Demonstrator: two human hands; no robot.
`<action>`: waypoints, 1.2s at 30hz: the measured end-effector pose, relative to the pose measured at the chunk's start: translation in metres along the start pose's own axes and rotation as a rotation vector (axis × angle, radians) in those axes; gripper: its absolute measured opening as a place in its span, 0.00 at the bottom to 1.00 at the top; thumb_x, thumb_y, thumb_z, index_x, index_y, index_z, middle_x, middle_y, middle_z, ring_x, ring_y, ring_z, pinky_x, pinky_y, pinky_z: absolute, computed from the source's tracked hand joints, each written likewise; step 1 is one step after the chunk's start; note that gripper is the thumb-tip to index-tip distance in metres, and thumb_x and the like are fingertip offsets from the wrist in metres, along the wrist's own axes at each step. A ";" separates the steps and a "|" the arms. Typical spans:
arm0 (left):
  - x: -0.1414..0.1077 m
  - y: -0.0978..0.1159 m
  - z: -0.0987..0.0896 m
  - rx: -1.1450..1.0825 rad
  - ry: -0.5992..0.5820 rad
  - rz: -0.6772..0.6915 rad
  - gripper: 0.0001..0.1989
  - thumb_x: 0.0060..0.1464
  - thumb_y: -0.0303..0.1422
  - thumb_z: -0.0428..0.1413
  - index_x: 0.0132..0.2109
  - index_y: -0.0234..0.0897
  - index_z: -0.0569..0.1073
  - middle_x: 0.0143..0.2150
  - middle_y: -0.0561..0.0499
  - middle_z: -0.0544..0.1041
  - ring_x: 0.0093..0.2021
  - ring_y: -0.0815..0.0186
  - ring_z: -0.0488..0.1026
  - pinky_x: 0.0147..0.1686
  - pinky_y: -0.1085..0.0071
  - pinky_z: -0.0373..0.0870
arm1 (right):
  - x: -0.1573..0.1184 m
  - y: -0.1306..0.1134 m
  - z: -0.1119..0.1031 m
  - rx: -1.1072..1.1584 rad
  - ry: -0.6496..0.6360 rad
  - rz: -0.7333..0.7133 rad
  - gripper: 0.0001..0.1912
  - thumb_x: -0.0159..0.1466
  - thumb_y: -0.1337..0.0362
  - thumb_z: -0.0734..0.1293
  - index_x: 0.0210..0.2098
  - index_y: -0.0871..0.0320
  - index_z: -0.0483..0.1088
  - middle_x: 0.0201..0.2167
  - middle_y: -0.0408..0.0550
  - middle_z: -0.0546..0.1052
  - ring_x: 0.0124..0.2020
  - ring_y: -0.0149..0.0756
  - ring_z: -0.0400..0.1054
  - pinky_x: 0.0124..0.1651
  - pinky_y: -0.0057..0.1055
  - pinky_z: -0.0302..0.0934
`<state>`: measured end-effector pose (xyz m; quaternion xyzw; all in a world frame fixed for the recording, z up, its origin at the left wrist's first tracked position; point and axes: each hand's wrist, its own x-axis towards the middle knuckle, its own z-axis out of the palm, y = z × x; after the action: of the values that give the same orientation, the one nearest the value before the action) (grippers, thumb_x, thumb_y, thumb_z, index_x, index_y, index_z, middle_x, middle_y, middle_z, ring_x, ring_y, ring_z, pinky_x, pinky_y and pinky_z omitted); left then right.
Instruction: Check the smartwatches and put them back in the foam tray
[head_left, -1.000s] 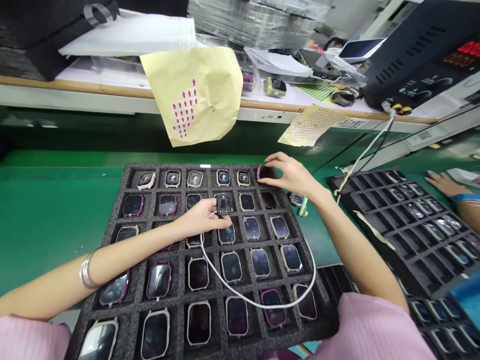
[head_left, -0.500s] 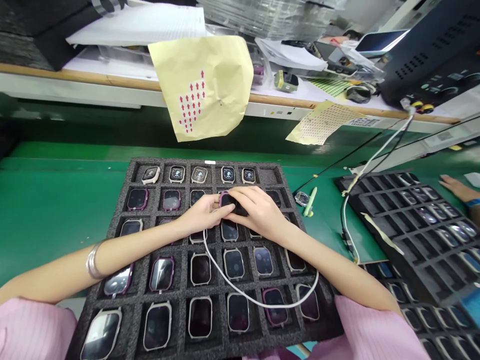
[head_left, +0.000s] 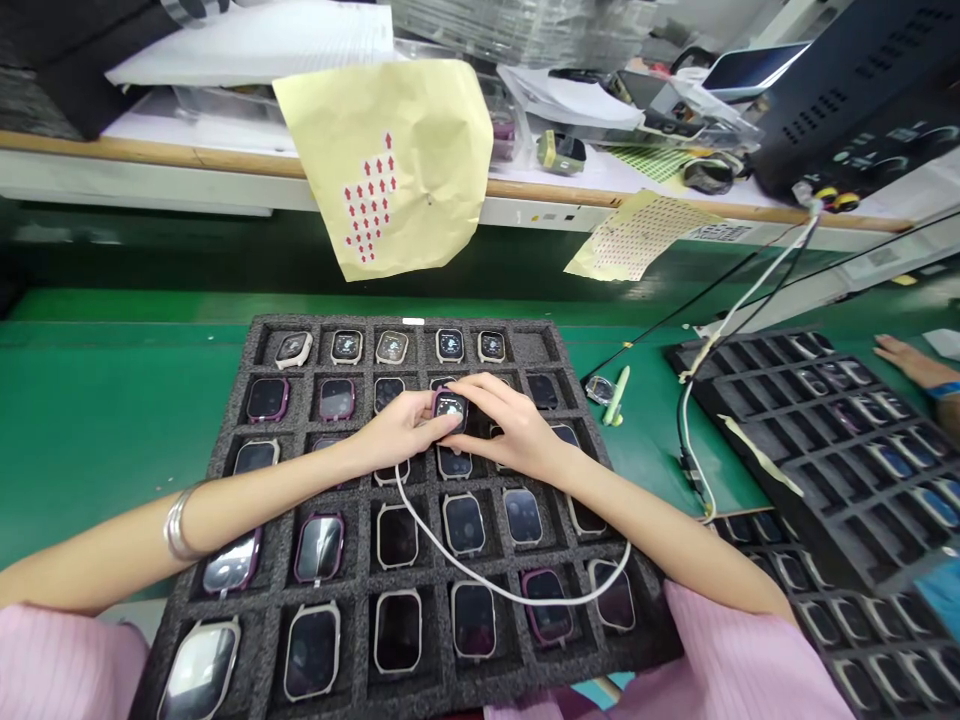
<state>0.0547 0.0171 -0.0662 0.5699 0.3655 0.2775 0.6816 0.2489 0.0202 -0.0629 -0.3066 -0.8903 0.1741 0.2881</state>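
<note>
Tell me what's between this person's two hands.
In the head view, a purple-framed watch, screen lit, sits between the left hand and right hand, both touching it.

I hold a small purple-framed smartwatch (head_left: pixel 448 402) close to upright, its dark screen facing me and lit with pale markings; the white cable (head_left: pixel 555 602) curves in a loose loop below.
</note>
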 end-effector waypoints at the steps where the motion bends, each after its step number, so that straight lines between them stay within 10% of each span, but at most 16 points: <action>1: 0.000 0.000 0.000 0.010 0.001 0.003 0.14 0.53 0.41 0.59 0.33 0.34 0.67 0.19 0.60 0.60 0.18 0.76 0.53 0.16 0.76 0.47 | 0.000 0.000 0.000 0.012 0.000 0.002 0.25 0.62 0.58 0.70 0.56 0.57 0.63 0.46 0.55 0.72 0.47 0.45 0.70 0.49 0.43 0.69; 16: -0.001 -0.010 -0.001 0.190 -0.059 0.143 0.11 0.57 0.36 0.54 0.42 0.32 0.72 0.37 0.49 0.74 0.39 0.63 0.69 0.40 0.69 0.66 | -0.005 -0.005 -0.005 -0.184 0.049 -0.127 0.22 0.63 0.56 0.70 0.50 0.63 0.66 0.40 0.57 0.76 0.41 0.46 0.71 0.45 0.43 0.69; 36: 0.002 -0.011 0.004 0.164 -0.086 0.083 0.15 0.57 0.42 0.55 0.42 0.33 0.71 0.37 0.50 0.74 0.38 0.62 0.70 0.40 0.66 0.68 | 0.001 0.001 -0.028 -0.154 -0.014 -0.109 0.20 0.61 0.54 0.70 0.47 0.60 0.68 0.41 0.54 0.77 0.43 0.44 0.71 0.48 0.43 0.65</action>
<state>0.0587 0.0145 -0.0770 0.6498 0.3334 0.2497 0.6358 0.2663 0.0253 -0.0418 -0.2779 -0.9184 0.0916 0.2662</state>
